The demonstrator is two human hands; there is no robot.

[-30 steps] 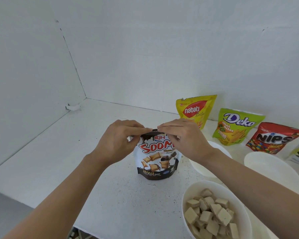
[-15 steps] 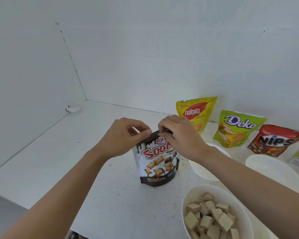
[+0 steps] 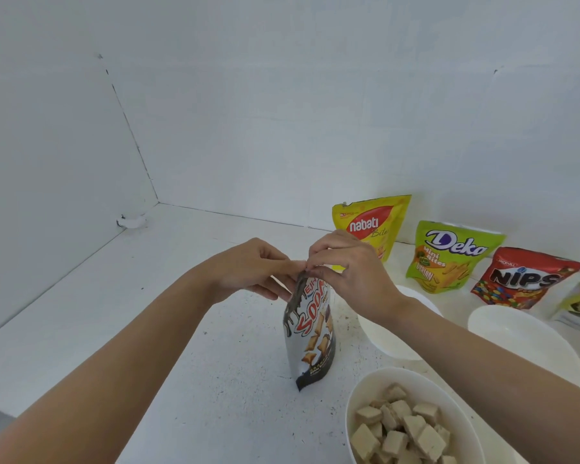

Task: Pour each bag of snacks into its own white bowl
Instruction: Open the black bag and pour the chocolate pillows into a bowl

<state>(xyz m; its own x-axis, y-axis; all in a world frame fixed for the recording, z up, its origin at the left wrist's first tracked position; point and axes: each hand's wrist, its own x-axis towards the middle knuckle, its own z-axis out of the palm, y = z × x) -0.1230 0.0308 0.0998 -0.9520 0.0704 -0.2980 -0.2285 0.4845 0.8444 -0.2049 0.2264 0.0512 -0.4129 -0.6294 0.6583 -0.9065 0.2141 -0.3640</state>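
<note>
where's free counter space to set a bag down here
Bare: the broad white counter left of the Soom bag, out to the left wall, and the strip behind it up to the back wall. Crowded: the right side, with the filled bowl, middle bowl and right bowl, plus the nabati bag, Deka bag and Nips bag behind.

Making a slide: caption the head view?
Left hand and right hand pinch the top of an upright snack bag, beside a filled bowl and two empty bowls.

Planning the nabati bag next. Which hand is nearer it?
Right. The right hand sits just in front of the nabati bag; the left hand is farther left, across the Soom bag.
</note>
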